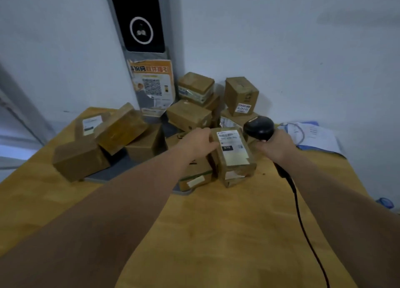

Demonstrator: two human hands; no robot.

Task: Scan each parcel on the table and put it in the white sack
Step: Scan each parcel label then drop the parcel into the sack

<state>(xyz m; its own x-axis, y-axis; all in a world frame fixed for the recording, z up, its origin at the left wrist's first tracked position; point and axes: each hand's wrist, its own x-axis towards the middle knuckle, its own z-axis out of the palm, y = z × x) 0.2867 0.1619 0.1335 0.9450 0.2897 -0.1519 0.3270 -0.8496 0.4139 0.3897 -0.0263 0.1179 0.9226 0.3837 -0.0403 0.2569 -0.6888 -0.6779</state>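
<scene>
A small brown cardboard parcel (234, 155) with a white shipping label facing up stands in the middle of the wooden table (216, 233). My left hand (198, 141) grips its upper left edge. My right hand (276, 145) holds a black handheld barcode scanner (258, 127) just to the right of the parcel, its head beside the label's top. The scanner's black cable (303, 220) trails toward me across the table. The white sack is not in view.
Several other brown parcels lie piled behind and to the left, such as one (81, 160) at the left and one (241, 96) at the back. A grey kiosk (149, 88) with an orange QR poster stands in the corner. Papers (313, 136) lie at the right.
</scene>
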